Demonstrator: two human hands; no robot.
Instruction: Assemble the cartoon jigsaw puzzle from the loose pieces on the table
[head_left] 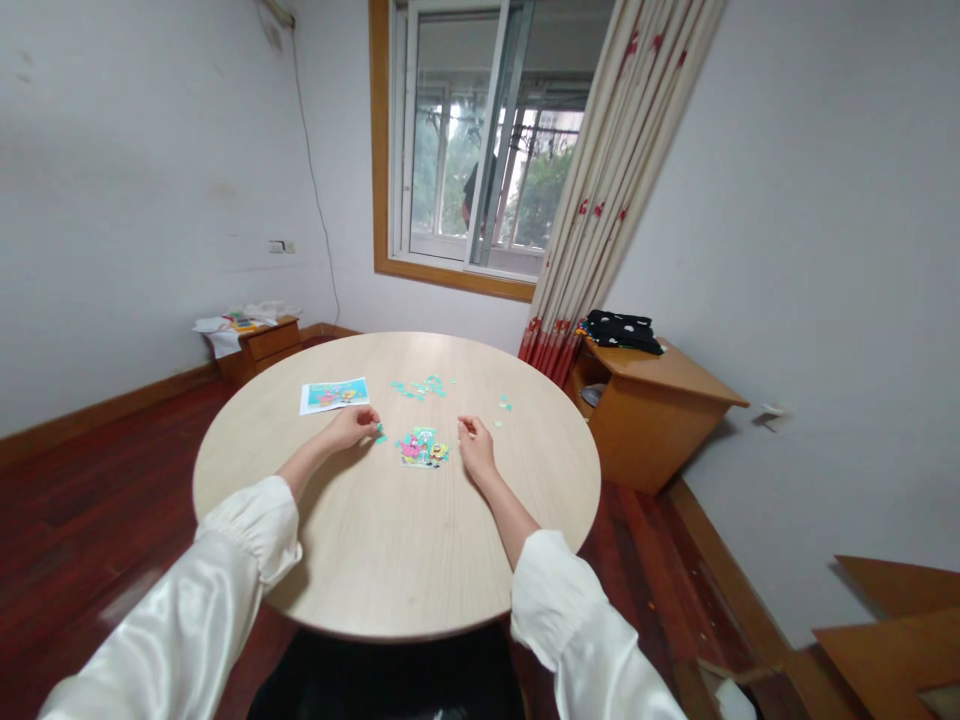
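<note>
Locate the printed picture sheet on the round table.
In the head view, the picture sheet lies on the table, left side, just beyond the left hand and left of the loose pieces.

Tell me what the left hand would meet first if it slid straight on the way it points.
The left hand points right and away across the table. First in line is probably the small teal puzzle piece just off its fingers; whether they touch it is unclear.

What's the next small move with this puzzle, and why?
Probably slide the teal piece beside the left hand over to the part-built puzzle: it lies close by, and the right hand rests curled on the puzzle's other side.
</note>
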